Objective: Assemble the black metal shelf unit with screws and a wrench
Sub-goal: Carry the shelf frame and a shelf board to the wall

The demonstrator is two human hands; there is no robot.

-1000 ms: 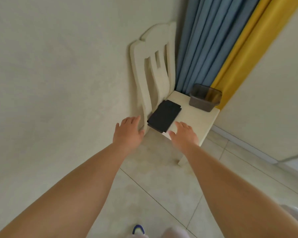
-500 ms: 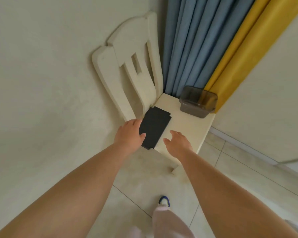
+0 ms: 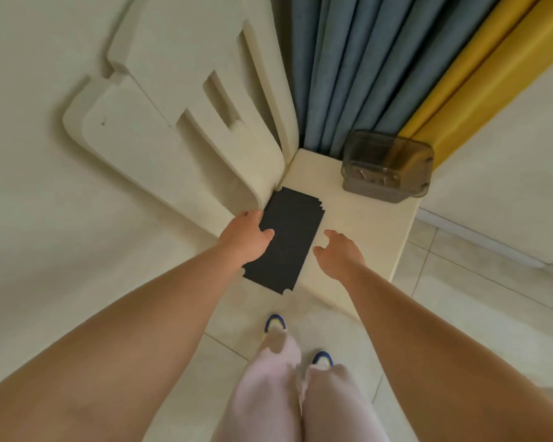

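Observation:
A flat stack of black metal shelf panels [image 3: 288,244] lies on the cream chair seat [image 3: 367,228], with its near end hanging over the seat's front edge. My left hand [image 3: 246,237] grips the stack's left edge, thumb lying on top. My right hand [image 3: 339,253] hovers just off the right edge, fingers spread and slightly bent, holding nothing. No screws or wrench can be made out apart from small items inside the box.
A smoky translucent plastic box [image 3: 387,167] with small parts sits at the seat's far right corner. The chair back [image 3: 179,122] leans by the wall on the left. Blue curtains [image 3: 348,59] and a yellow curtain [image 3: 476,74] hang behind. My feet [image 3: 275,322] stand on floor tiles.
I have stepped closer to the chair. My left hand moved from beside the stack onto its left edge and closed on it. My right hand shifted in toward the right edge.

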